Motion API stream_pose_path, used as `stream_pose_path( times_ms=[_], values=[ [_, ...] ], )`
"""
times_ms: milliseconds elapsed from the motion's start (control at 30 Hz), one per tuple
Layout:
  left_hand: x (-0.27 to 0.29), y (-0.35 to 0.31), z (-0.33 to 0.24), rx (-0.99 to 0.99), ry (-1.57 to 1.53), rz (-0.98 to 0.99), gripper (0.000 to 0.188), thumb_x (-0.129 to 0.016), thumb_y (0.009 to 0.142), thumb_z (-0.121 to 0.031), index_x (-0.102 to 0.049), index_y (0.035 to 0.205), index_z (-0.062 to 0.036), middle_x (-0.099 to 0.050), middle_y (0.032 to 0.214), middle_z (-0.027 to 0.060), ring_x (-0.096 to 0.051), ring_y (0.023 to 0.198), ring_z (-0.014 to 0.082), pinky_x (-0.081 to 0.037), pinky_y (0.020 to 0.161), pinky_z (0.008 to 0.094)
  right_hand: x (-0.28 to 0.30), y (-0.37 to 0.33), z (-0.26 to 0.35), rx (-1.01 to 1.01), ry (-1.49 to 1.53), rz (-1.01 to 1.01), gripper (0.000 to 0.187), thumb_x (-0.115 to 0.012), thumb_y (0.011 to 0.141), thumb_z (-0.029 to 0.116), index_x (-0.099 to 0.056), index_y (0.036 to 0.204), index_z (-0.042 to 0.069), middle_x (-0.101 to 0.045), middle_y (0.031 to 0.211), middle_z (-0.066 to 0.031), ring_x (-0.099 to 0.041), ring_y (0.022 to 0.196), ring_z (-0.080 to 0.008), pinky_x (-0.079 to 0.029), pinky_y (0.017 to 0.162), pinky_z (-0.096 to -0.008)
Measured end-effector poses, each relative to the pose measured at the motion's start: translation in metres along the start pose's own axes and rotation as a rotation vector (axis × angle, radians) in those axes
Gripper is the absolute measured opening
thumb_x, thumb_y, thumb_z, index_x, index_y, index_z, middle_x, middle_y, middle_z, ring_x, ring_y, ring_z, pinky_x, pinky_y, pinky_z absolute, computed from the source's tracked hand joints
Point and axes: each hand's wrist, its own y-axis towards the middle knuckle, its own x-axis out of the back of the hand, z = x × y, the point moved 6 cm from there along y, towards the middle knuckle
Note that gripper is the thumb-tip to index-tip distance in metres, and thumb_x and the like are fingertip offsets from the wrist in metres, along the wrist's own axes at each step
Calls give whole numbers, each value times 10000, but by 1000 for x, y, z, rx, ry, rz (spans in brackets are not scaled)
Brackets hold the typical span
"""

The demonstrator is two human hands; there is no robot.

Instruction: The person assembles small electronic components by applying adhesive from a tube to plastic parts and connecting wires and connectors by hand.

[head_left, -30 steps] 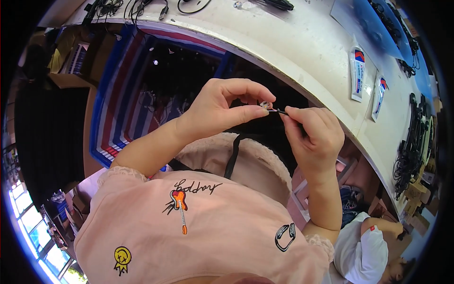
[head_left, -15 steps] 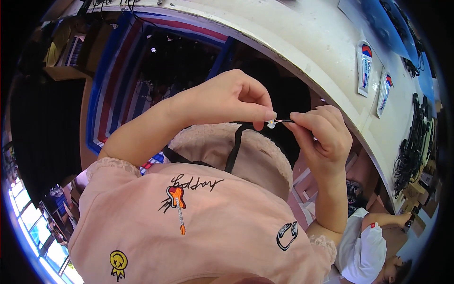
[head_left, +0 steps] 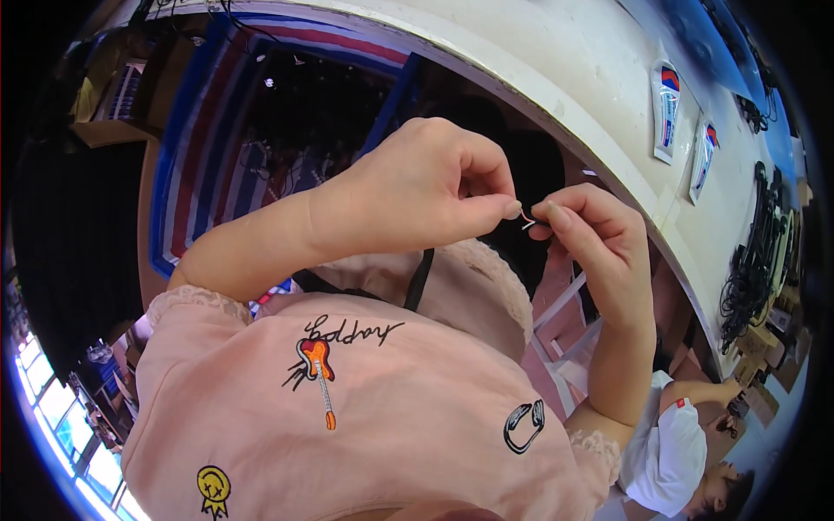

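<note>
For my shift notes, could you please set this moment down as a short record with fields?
left hand: pinches one end of a thin wire with its fingertips
right hand: pinches the other end, fingertips close to those of the left
position: both hands raised over the lap, short of the table edge
table: white, two flat packets and a pile of black cables on it
nearby: another person in a white shirt, lower right

A white counter (head_left: 556, 61) curves above the right hand (head_left: 591, 239); two flat packets (head_left: 667, 108) and tangled black cables (head_left: 751, 269) lie on it, right of that hand.
</note>
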Motion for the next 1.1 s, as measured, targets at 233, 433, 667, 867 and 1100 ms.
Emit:
stream_pose_path(
  times_ms=[233, 433, 667, 867, 1100],
  values=[
    [1, 3, 6, 67, -85, 33, 84, -632, 770, -79, -635, 752, 2, -611, 648, 31, -551, 577, 55, -425, 528, 177, 10, -7, -5, 201, -409, -101, 348, -685, 694, 34, -562, 1011, -39, -590, 929, -87, -577, 850, -142, -460, 778, -260],
    [13, 7, -6, 114, -400, 22, 42, -617, 778, -33, -604, 757, 1, -608, 694, 34, -568, 605, 58, -436, 547, 166, 35, -8, -63, 356, -170, -321, 584, -732, 672, 116, -457, 1168, -25, -521, 1121, -143, -495, 1070, -226, -369, 942, -327],
    [32, 2, -26, 26, -429, -8, 61, -609, 773, -33, -588, 727, 2, -597, 687, 48, -561, 574, 66, -437, 525, 166, 5, 52, -149, 242, -575, -309, 673, -711, 703, 285, -417, 1235, -3, -462, 1236, -202, -403, 1198, -330, -330, 1004, -358],
    [52, -8, -21, -15, -623, -85, 28, -603, 777, -11, -593, 768, 13, -603, 713, 66, -585, 608, 90, -464, 567, 182, -24, 87, -182, 414, -851, -70, 238, -635, 675, 114, -626, 911, 80, -515, 1139, -160, -483, 1082, -330, -402, 932, -386],
    [78, -24, -15, -120, -661, -248, 61, -598, 794, -57, -596, 782, 3, -599, 732, 53, -571, 635, 83, -460, 598, 186, -40, 78, -176, 560, -893, -74, 307, -694, 633, 201, -609, 904, 84, -530, 1060, -156, -487, 1020, -351, -404, 876, -438]
  ],
)
